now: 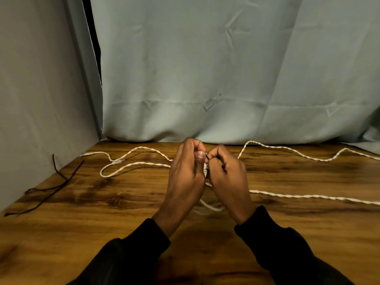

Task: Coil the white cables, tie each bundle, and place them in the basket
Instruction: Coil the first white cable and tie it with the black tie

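My left hand [188, 171] and my right hand [226, 171] are raised together over the middle of the wooden table [102, 212], fingers curled. Between them they pinch a thin dark tie [207, 159] around a small bundle of white cable [207, 206], whose loops show below my palms. More twisted white cable [133, 164] lies in loose loops to the left. Further white cable strands [298, 196] run off to the right edge. No basket is in view.
Several thin dark ties [59, 182] lie near the table's left edge. Pale green cloth [205, 79] hangs behind the table and along the left side. My black sleeves [127, 258] cover the near part of the table.
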